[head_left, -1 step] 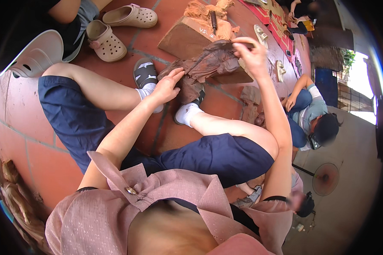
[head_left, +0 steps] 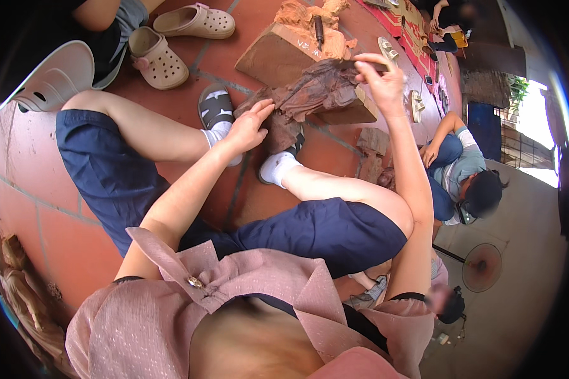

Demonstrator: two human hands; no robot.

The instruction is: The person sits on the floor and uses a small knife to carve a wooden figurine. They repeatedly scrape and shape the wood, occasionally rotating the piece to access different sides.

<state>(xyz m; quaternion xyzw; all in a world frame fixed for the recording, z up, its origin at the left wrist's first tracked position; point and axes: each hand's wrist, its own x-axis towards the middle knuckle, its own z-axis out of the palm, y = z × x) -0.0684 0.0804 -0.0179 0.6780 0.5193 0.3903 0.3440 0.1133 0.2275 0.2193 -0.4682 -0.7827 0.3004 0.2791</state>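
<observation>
A dark reddish-brown wood carving (head_left: 316, 91) with deep folds lies slanted in front of me, between my sandalled feet and a large wooden block (head_left: 269, 57). My left hand (head_left: 250, 128) rests on its near left end, fingers stretched out and lying flat. Just off the far right end of the carving is my right hand (head_left: 381, 81), raised, its index finger stretched and its thumb apart. Nothing shows between those fingers. A lighter orange carved piece (head_left: 296, 14) is on the block, with a dark tool handle (head_left: 318, 31) against it.
Cream clogs (head_left: 161, 60) and a white visor (head_left: 54, 76) are at the left, near another person's leg. Rough wood pieces (head_left: 373, 142) lie beyond my right knee. A seated person (head_left: 468, 164) and a fan (head_left: 482, 266) are at the right. More carved wood (head_left: 28, 303) stands lower left.
My right hand has shifted slightly right, away from the carving's end. My left hand stays in place on the carving.
</observation>
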